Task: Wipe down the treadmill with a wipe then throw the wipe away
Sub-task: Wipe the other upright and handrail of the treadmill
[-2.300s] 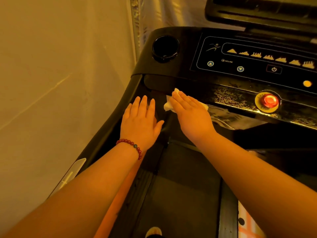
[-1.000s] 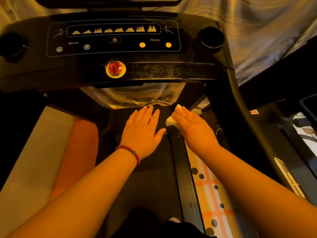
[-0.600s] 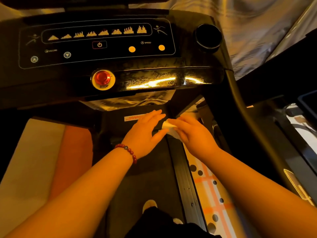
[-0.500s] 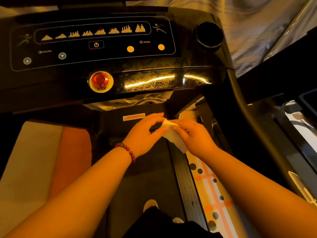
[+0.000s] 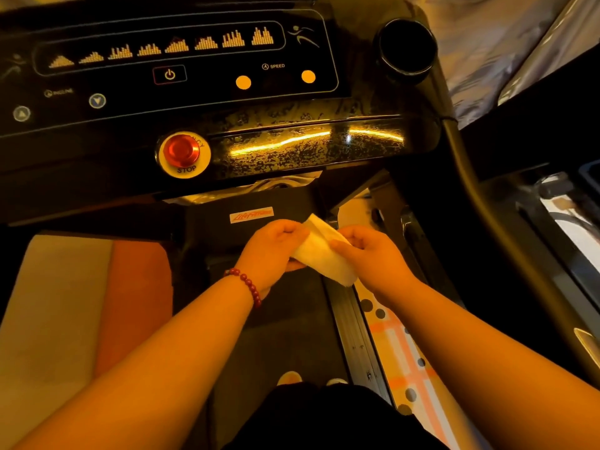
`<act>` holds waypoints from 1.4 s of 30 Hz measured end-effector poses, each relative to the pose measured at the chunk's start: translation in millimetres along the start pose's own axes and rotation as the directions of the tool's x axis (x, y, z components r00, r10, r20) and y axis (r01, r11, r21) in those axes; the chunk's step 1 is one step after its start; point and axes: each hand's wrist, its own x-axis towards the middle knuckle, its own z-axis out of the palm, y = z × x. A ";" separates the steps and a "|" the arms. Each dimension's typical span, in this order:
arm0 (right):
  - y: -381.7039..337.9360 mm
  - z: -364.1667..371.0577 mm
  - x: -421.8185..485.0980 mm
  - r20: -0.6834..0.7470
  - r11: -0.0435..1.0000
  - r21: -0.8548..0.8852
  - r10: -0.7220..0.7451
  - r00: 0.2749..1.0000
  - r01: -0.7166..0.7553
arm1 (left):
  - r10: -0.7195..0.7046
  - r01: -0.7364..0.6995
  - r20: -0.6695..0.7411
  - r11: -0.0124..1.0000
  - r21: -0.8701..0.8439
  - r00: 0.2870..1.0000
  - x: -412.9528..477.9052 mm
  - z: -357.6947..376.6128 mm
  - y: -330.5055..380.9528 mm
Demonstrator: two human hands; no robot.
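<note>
Your left hand (image 5: 272,250) and right hand (image 5: 368,256), close together, each pinch an edge of the wipe (image 5: 319,253) above the treadmill belt (image 5: 285,323), just near of the console (image 5: 292,149), probably to refold it to a clean face.

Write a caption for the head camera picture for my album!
Left hand and right hand pinch a white wipe over the treadmill, with its red STOP button ahead.

You could read SPEED at the right of the treadmill console (image 5: 207,102), a faint INCLINE at its left, and STOP on the yellow ring of the red button (image 5: 181,151). The nearer sticker (image 5: 251,216) was too blurred to read.
</note>
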 end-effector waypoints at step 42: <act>17.9 -75.7 -11.7 0.033 0.659 -0.732 -0.219 0.975 0.173 | 0.042 -0.033 -0.236 0.999 0.041 0.971 4.3 90.0 6.5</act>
